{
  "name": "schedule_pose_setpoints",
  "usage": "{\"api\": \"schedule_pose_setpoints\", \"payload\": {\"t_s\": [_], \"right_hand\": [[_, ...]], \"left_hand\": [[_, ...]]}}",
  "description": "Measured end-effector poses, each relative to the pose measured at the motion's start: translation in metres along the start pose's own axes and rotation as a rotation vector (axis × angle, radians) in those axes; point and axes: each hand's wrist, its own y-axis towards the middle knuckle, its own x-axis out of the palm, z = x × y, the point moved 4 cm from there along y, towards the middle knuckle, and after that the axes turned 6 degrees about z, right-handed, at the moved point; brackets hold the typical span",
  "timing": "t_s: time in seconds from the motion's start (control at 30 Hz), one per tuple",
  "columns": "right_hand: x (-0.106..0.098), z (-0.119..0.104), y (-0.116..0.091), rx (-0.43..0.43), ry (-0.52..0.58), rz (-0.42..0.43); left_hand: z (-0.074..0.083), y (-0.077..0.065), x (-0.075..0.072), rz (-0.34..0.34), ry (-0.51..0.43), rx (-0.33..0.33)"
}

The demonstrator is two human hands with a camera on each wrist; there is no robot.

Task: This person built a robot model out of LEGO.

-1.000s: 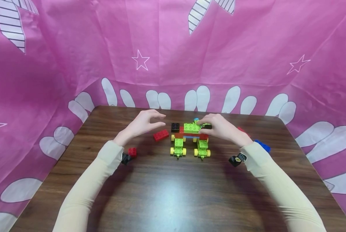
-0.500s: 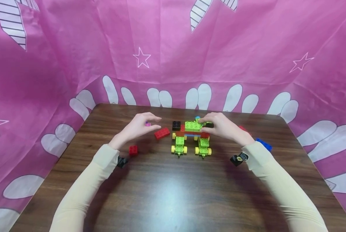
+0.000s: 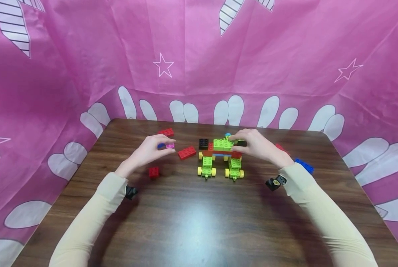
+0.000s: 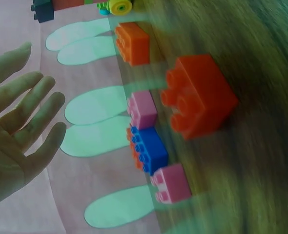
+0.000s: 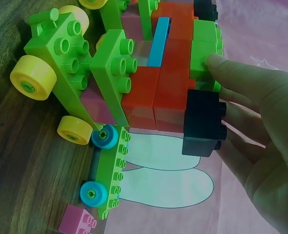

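A toy-brick vehicle (image 3: 206, 163) with green wheeled bases, yellow wheels and a red body stands near the middle of the table. My right hand (image 3: 254, 147) is at its right end. In the right wrist view, the thumb lies on the green brick (image 5: 202, 53) on top and the fingers reach behind it, pinching it. A black brick (image 5: 202, 117) sits just below that thumb. My left hand (image 3: 149, 149) is held with fingers extended over the table's left part, holding nothing. Beside its fingertips lie a pink brick (image 3: 170, 145) and a blue brick (image 3: 161, 146).
Red bricks lie around the left hand: one behind (image 3: 166, 132), one between hand and vehicle (image 3: 187, 152), a small one nearer (image 3: 153, 172). Farther right lie a blue brick (image 3: 304, 165) and a red brick (image 3: 281, 149). A green base with blue wheels (image 5: 110, 168) stands behind the vehicle.
My left hand has drawn away from the vehicle, left and slightly toward me, uncovering pink, blue and red bricks. The right hand keeps its place on the vehicle.
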Motion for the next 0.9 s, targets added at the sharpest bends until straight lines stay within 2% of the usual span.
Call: {"api": "schedule_pose_setpoints", "payload": {"t_s": [0.23, 0.4, 0.63, 0.77, 0.9], "right_hand": [[0.000, 0.001, -0.001, -0.006, 0.001, 0.009], [0.000, 0.000, -0.001, -0.004, -0.002, 0.004], [-0.001, 0.000, -0.002, 0.000, -0.002, 0.001], [-0.001, -0.001, -0.001, -0.007, -0.006, 0.007], [-0.002, -0.001, -0.001, -0.013, -0.004, 0.011]], "left_hand": [[-0.024, -0.003, -0.007, 0.010, 0.002, -0.095], [-0.043, -0.001, -0.011, 0.015, 0.053, -0.121], [-0.066, 0.009, -0.011, -0.011, 0.132, -0.167], [-0.076, 0.015, -0.009, -0.023, 0.172, -0.226], [-0.083, 0.018, -0.005, -0.072, 0.219, -0.293]]}}
